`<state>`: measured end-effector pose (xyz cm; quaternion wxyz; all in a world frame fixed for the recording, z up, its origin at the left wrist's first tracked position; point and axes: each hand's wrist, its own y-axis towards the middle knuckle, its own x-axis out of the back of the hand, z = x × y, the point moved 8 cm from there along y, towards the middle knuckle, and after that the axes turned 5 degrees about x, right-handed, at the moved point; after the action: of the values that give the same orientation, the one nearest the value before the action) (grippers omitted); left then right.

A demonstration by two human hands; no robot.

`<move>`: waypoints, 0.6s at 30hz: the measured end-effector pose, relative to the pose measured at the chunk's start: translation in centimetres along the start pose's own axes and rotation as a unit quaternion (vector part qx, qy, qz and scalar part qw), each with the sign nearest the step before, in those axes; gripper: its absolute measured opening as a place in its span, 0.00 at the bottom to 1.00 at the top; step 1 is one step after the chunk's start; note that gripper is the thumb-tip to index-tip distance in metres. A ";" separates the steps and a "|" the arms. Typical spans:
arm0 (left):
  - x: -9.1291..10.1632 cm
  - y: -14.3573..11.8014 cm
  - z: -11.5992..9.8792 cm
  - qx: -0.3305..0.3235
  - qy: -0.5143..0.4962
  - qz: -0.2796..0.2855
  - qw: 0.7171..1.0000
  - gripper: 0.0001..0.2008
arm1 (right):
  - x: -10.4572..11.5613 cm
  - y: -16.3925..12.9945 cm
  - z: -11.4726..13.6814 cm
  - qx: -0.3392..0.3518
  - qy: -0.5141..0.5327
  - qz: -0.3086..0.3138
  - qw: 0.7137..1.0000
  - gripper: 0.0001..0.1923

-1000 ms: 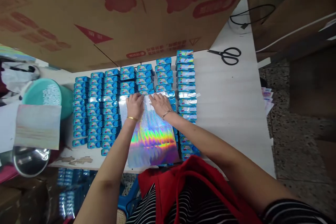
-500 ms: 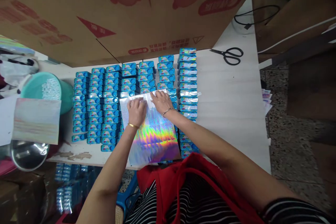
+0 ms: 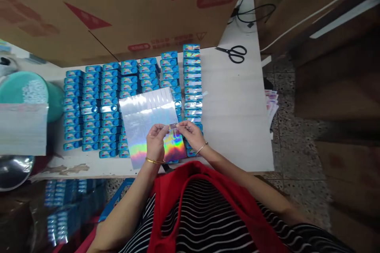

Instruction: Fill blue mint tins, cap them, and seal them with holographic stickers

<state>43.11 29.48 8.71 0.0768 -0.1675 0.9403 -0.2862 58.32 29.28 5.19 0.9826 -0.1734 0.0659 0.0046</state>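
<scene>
A small holographic sticker [image 3: 173, 127] is pinched between left hand [image 3: 155, 142] and right hand [image 3: 192, 134] fingers; print unreadable.

A small holographic strip [image 3: 173, 127], shiny and rainbow-tinted, is pinched between both hands' fingertips, held level. Just beneath the hands lies a holographic sheet [image 3: 148, 114], silver with rainbow glare at its near end, flat atop rows of blue boxes [image 3: 97, 106] spreading beyond the left hand.
</scene>
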 end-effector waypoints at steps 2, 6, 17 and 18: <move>-1.3 -0.9 2.3 0.045 0.004 0.026 0.999 0.14 | 2.4 -1.5 -0.9 -0.019 0.024 -0.040 0.999 0.23; -3.8 -2.4 5.0 0.087 0.000 0.067 0.994 0.15 | 7.9 -3.9 -2.1 -0.042 0.016 -0.172 0.984 0.24; -7.1 -0.2 6.3 -0.033 0.148 0.075 0.986 0.09 | 10.4 -3.0 -1.6 0.029 -0.097 -0.173 0.980 0.18; -7.3 0.0 5.9 -0.075 0.201 0.063 0.975 0.08 | 10.7 -2.7 -1.4 0.049 -0.144 -0.174 0.973 0.17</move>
<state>51.32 29.07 4.16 -0.1086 -0.0526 0.9639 -0.2375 68.87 26.15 3.34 0.9747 -0.1318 -0.1075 -0.1448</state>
